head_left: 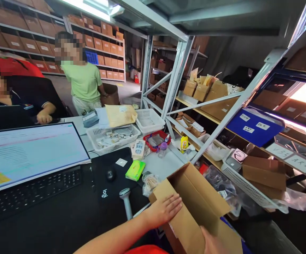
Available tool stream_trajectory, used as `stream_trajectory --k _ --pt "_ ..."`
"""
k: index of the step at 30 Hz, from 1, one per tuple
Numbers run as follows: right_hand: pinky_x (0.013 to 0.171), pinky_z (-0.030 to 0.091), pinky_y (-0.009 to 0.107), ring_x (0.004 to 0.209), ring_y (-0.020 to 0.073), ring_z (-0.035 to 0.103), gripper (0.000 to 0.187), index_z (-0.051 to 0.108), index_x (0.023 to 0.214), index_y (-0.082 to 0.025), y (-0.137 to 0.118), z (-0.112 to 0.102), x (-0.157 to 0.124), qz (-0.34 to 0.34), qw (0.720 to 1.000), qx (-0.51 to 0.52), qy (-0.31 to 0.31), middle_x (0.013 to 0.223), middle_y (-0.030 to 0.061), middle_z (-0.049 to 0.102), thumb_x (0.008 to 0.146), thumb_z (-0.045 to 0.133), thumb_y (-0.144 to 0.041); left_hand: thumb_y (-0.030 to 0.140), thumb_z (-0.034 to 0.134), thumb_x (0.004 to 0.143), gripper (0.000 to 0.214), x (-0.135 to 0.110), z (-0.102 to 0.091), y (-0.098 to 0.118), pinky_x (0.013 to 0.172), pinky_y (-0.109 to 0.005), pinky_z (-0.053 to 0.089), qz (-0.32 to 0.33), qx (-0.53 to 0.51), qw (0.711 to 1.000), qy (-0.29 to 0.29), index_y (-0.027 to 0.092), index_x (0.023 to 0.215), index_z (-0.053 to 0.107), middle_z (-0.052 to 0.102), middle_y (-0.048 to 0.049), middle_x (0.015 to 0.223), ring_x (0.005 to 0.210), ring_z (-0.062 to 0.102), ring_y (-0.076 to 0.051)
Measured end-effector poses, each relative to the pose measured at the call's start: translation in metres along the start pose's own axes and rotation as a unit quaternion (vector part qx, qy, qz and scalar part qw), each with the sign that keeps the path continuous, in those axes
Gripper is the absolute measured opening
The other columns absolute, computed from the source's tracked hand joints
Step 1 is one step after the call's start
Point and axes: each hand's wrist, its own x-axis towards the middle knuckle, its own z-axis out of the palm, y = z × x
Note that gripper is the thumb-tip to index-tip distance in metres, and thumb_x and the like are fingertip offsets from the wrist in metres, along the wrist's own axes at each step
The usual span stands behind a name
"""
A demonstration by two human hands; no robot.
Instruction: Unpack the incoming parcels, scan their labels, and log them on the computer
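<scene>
An open cardboard box (pixel 192 201) with raised flaps stands at the lower right, tilted in the head view. My left hand (pixel 170 208) lies flat on its near flap, the fingers stretched out and holding nothing. At the bottom edge of the picture, my right hand (pixel 212 243) touches the box near a flap's lower corner. Most of that hand is cut off, and its fingers are hidden or blurred. A grey handheld scanner (pixel 127 203) lies left of the box. Beside the box's far corner is a plastic bag of pale items (pixel 150 181).
A monitor (pixel 33 155), keyboard (pixel 36 187) and mouse (pixel 111 174) occupy the desk's left side. Behind are a green packet (pixel 135 170), a red basket (pixel 149 141) and white baskets (pixel 92 132). A metal shelf post (pixel 222 130) rises at right. Two people are across the desk.
</scene>
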Motion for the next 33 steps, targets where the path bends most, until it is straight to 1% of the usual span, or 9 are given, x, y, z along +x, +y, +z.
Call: stream_trajectory --k 2,4,9,13,17,20,25,29,33 --pt "0.073 0.061 0.046 0.089 0.0420 0.078 0.046 0.071 0.094 -0.045 -0.029 -0.007 -0.005 0.038 0.999 -0.002 -0.025 0.082 0.0018 0.081 0.049 0.077 -0.038 0.006 0.054 0.094 0.072 -0.016 -0.003 0.000 0.126 -0.045 0.039 -0.073 -0.010 0.997 -0.030 0.020 0.161 0.032 0.031 -0.0177 0.167 0.154 0.034 -0.027" --pt "0.073 0.059 0.047 0.088 0.0421 0.078 0.039 0.068 0.092 -0.042 -0.048 -0.013 -0.005 0.068 0.998 -0.014 0.009 0.080 0.0032 0.080 0.054 0.077 -0.044 0.002 0.056 0.089 0.081 -0.040 -0.011 0.003 0.126 -0.049 0.038 -0.120 -0.030 0.991 -0.042 0.020 0.163 0.028 0.025 -0.0193 0.169 0.157 0.027 -0.030" --pt "0.072 0.057 0.049 0.089 0.0440 0.077 0.046 0.068 0.106 -0.035 -0.059 -0.028 0.031 0.097 0.990 -0.068 0.081 0.078 0.0104 0.077 0.065 0.069 -0.056 -0.003 0.052 0.084 0.088 -0.137 -0.035 0.025 0.122 -0.049 0.041 -0.264 -0.089 0.960 -0.014 0.023 0.163 0.025 0.034 -0.0175 0.168 0.155 0.035 -0.028" --pt "0.076 0.058 0.053 0.088 0.0435 0.077 0.047 0.066 0.111 -0.033 -0.069 -0.034 0.087 0.082 0.985 -0.119 0.091 0.082 0.0146 0.077 0.072 0.066 -0.059 0.003 0.055 0.081 0.080 -0.209 -0.050 0.052 0.113 -0.043 0.051 -0.416 -0.105 0.903 -0.003 0.026 0.156 0.040 0.047 -0.0168 0.161 0.143 0.053 -0.029" --pt "0.077 0.057 0.058 0.084 0.0440 0.076 0.028 0.064 0.095 -0.034 -0.089 -0.019 0.141 0.039 0.989 -0.120 0.082 0.076 0.0141 0.075 0.073 0.067 -0.051 0.008 0.051 0.085 0.057 -0.253 -0.066 0.087 0.107 -0.040 0.056 -0.577 -0.047 0.814 0.056 0.025 0.139 0.059 0.060 -0.0146 0.148 0.128 0.066 -0.026" --pt "0.075 0.055 0.059 0.084 0.0440 0.076 0.015 0.058 0.079 -0.036 -0.095 0.003 0.172 -0.009 0.992 -0.107 0.066 0.073 0.0130 0.073 0.073 0.066 -0.047 0.018 0.049 0.092 0.044 -0.273 -0.071 0.124 0.106 -0.040 0.058 -0.677 -0.030 0.728 0.105 0.025 0.132 0.065 0.063 -0.0133 0.145 0.126 0.068 -0.025" --pt "0.075 0.057 0.060 0.083 0.0432 0.076 0.019 0.056 0.075 -0.036 -0.092 0.038 0.209 -0.047 0.992 -0.109 0.037 0.073 0.0140 0.071 0.080 0.056 -0.054 0.027 0.045 0.093 0.039 -0.286 -0.054 0.190 0.103 -0.041 0.059 -0.787 -0.006 0.593 0.170 0.026 0.127 0.066 0.065 -0.0108 0.139 0.123 0.069 -0.026" --pt "0.076 0.056 0.061 0.080 0.0438 0.075 0.018 0.056 0.070 -0.036 -0.090 0.049 0.233 -0.067 0.990 -0.115 0.040 0.066 0.0130 0.068 0.076 0.061 -0.052 0.031 0.045 0.093 0.038 -0.286 -0.043 0.222 0.099 -0.040 0.061 -0.814 0.006 0.548 0.191 0.028 0.122 0.069 0.068 -0.0097 0.134 0.119 0.072 -0.025" --pt "0.076 0.056 0.057 0.086 0.0409 0.076 0.019 0.057 0.069 -0.035 -0.091 0.050 0.258 -0.074 0.983 -0.155 0.065 0.074 0.0139 0.072 0.076 0.061 -0.052 0.034 0.046 0.091 0.034 -0.282 -0.042 0.246 0.099 -0.042 0.061 -0.836 0.007 0.513 0.195 0.028 0.112 0.073 0.069 -0.0085 0.131 0.116 0.072 -0.027"
